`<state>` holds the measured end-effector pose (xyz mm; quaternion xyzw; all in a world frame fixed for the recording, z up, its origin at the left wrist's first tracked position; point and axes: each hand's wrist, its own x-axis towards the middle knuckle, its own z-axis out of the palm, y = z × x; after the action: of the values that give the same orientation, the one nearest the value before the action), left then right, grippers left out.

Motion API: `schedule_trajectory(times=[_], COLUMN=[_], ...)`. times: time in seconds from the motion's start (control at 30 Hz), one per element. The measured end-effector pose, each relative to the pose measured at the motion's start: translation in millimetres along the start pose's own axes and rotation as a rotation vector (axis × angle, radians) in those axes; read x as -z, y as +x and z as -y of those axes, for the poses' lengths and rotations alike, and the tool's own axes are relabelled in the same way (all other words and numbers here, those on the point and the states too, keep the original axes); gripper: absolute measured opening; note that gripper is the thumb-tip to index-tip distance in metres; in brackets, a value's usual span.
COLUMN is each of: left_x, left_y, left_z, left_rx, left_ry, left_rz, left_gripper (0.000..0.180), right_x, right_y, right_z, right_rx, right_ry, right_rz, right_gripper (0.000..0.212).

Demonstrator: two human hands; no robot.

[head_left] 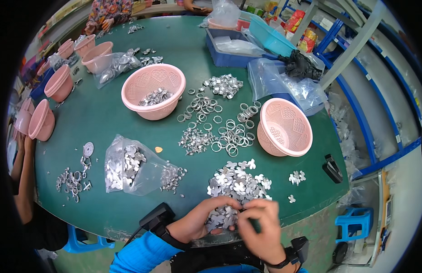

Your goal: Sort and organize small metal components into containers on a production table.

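At the table's near edge, my left hand (pixel 199 220) is cupped around a handful of silver flower-shaped metal pieces (pixel 221 217). Close beside its thumb is my right hand (pixel 261 223), slightly blurred, with thumb and fingers drawn together in a pinch; anything between those fingertips is too small to make out. Just beyond both hands spreads a loose pile of the same flower-shaped pieces (pixel 238 181), flat and shiny. A few more flower pieces (pixel 297 177) lie apart to the right, with a single one (pixel 291 199) nearer the edge.
Silver rings (pixel 231 136) and small metal parts (pixel 196 140) lie mid-table. Pink baskets (pixel 154 113) (pixel 284 145) stand around them. A clear bag of pieces (pixel 129 168) sits at left, a black stapler-like object (pixel 332 169) at right. Other people (pixel 108 13) sit around the table (pixel 92 129).
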<state>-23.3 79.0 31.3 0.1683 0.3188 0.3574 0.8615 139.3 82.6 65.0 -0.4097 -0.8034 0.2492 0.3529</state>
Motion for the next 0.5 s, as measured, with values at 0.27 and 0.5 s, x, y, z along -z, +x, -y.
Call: schedule_trajectory(times=[0.27,0.5], left_x=[-2.5,1.2], left_y=[-4.0,-1.6], left_z=[-2.7,-0.4], left_rx=[-0.104,-0.166], left_ry=[-0.039,-0.120], left_rz=[-0.021,-0.127], left_gripper=[0.016,0.015], right_x=[25.8,34.2], right_y=[-12.0,-27.6], right_z=[-54.6,-54.5], right_rx=[-0.240,-0.151], right_ry=[-0.344,-0.203], right_rz=[-0.050,0.121], right_gripper=[0.020,0.013])
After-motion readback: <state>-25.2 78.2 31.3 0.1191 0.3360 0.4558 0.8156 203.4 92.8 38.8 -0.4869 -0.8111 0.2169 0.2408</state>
